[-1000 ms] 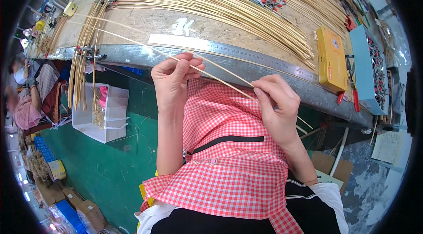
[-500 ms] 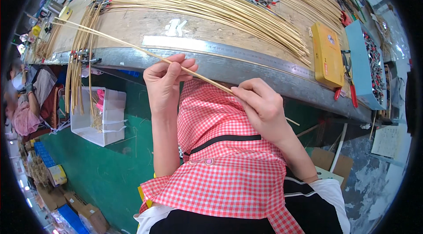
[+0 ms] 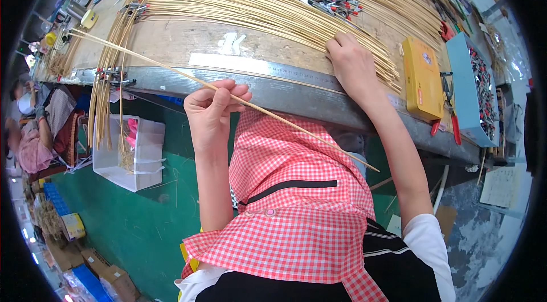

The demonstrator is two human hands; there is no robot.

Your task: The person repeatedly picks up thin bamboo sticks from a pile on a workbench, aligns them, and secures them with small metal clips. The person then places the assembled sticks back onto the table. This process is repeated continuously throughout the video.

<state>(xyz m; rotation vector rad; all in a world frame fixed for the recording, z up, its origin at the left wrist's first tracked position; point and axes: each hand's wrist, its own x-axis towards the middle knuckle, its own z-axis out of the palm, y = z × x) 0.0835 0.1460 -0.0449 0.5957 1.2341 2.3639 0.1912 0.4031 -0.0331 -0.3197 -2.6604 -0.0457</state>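
Slender tan sticks (image 3: 171,69) pinched aslant in left hand (image 3: 215,103), similar rods (image 3: 245,10) lying lengthwise, right hand (image 3: 352,63) on them

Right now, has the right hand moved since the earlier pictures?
Yes: the right hand has moved forward, from the near side of the metal ruler to beyond it, at the thin sticks.

Sticks (image 3: 268,10) pale tan; apron (image 3: 302,219) red-white checked; tin (image 3: 420,80) yellow; floor (image 3: 137,222) green.
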